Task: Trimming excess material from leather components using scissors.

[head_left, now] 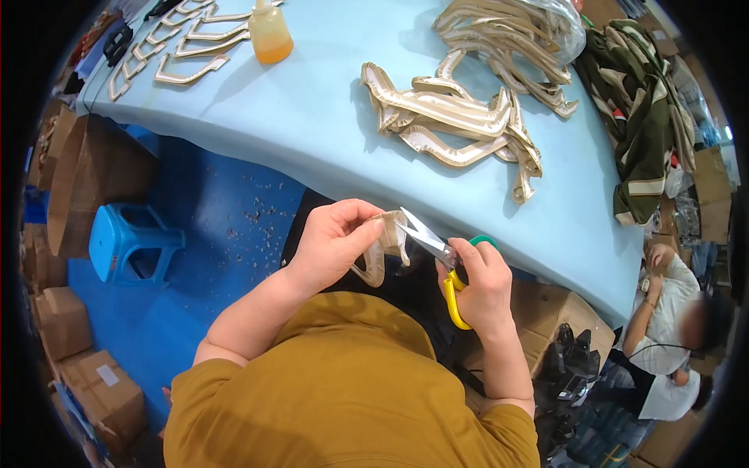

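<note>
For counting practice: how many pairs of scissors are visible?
1: scissors in the right hand, near the cream strip held by the left hand. Others may be hidden.

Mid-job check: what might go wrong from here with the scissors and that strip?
The scissors in the right hand are open, their tips close to the left hand; a slip might nick it.

The strip is held in the air by the left hand alone, part of it hanging below, so it could twist against the blades.

The bottle of orange liquid stands near other strips; a knock might wet them.
</note>
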Demonstrator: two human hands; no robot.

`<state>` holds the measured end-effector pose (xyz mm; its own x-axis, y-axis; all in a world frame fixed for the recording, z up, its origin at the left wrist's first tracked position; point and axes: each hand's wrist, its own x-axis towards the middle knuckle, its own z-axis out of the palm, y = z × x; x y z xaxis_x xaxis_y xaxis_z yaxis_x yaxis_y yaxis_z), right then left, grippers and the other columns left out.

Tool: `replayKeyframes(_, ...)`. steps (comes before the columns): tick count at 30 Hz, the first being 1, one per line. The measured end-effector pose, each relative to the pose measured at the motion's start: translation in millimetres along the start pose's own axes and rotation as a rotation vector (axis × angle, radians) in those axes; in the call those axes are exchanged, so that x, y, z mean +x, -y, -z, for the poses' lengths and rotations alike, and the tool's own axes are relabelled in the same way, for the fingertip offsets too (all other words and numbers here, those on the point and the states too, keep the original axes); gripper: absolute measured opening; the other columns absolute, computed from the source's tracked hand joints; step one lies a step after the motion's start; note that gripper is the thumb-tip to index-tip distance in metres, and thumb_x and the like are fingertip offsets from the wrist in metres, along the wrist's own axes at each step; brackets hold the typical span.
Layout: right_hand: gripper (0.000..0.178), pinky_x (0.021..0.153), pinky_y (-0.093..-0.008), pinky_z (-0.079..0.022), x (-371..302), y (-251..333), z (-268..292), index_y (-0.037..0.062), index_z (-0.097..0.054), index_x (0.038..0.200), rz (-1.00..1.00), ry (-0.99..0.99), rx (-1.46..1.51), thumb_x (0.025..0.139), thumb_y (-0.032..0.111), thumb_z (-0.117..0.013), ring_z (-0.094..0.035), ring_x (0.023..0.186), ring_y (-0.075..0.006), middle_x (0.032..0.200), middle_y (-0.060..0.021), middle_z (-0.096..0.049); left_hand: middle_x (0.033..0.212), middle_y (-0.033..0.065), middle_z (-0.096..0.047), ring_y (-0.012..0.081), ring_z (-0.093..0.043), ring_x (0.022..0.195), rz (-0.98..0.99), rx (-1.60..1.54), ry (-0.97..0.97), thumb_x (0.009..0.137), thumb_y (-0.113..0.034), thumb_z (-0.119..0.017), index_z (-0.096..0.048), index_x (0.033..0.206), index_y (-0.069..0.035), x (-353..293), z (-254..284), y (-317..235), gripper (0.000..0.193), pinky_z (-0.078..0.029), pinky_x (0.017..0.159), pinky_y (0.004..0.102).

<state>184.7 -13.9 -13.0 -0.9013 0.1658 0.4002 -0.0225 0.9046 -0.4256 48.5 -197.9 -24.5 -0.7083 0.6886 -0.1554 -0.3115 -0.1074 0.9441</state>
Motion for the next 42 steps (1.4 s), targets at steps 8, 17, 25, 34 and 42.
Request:
replayKeyframes(8, 0.033, 0.05, -0.0327, -0.041, -0.7, -3.0, 2.1, 0.0072, -0.059, 0.091, 0.067, 0.027, -0.142, 0.059, 0.003, -0.067, -0.049, 0.056, -0.0232, 0.063, -0.0068, -0.044, 0.084, 0.0036, -0.063, 0.0061, -0.056, 0.075, 0.008, 0.045, 0.033, 0.084, -0.003, -0.057, -0.061, 0.094, 0.003, -1.0, -1.9, 0.2, 0.012, -0.046, 0.069, 0.0209)
replayKeyframes(17, 0.031, 0.049, -0.0321, -0.042, -1.8, -6.7, 6.5, 0.0081, -0.06, 0.089, 0.147, 0.04, -0.214, 0.059, 0.006, -0.068, -0.049, 0.053, -0.0222, 0.062, -0.0063, -0.043, 0.082, 0.0024, -0.062, 0.0055, -0.056, 0.073, 0.054, 0.023, 0.061, 0.084, -0.005, -0.058, -0.061, 0.093, 0.002, -5.8, -1.1, -1.3, 0.011, -0.046, 0.067, 0.0203)
replayKeyframes(25, 0.02, 0.045, -0.0303, -0.041, -5.0, -5.4, 10.1, 0.0102, -0.058, 0.08, 0.162, 0.055, -0.236, 0.063, 0.01, -0.068, -0.049, 0.05, -0.0194, 0.057, -0.004, -0.042, 0.081, 0.002, -0.062, 0.0056, -0.056, 0.073, 0.069, 0.021, 0.074, 0.084, -0.005, -0.059, -0.061, 0.092, 0.001, -9.3, -4.0, -1.4, 0.01, -0.046, 0.067, 0.0203)
replayKeyframes(34, 0.019, 0.045, -0.0311, -0.041, 0.7, -2.9, 6.1, 0.0093, -0.058, 0.079, 0.061, 0.101, 0.013, 0.063, 0.004, -0.066, -0.051, 0.049, -0.0221, 0.058, -0.0061, -0.047, 0.081, 0.002, -0.062, 0.0063, -0.056, 0.074, 0.085, 0.014, 0.086, 0.083, -0.005, -0.059, -0.061, 0.089, 0.001, -10.8, 7.1, -6.6, 0.01, -0.046, 0.068, 0.021)
replayKeyframes(42, 0.044, 0.064, -0.0216, -0.04, 6.2, 16.9, -28.8, 0.0072, -0.047, 0.113, -0.368, 0.135, 0.771, 0.07, -0.003, -0.057, -0.047, 0.07, -0.0096, 0.08, -0.0011, -0.048, 0.069, -0.0016, -0.055, 0.0033, -0.047, 0.062, 0.102, -0.049, 0.162, 0.082, -0.013, -0.054, -0.057, 0.078, -0.004, -13.9, -5.1, -12.3, 0.011, -0.04, 0.054, 0.0209)
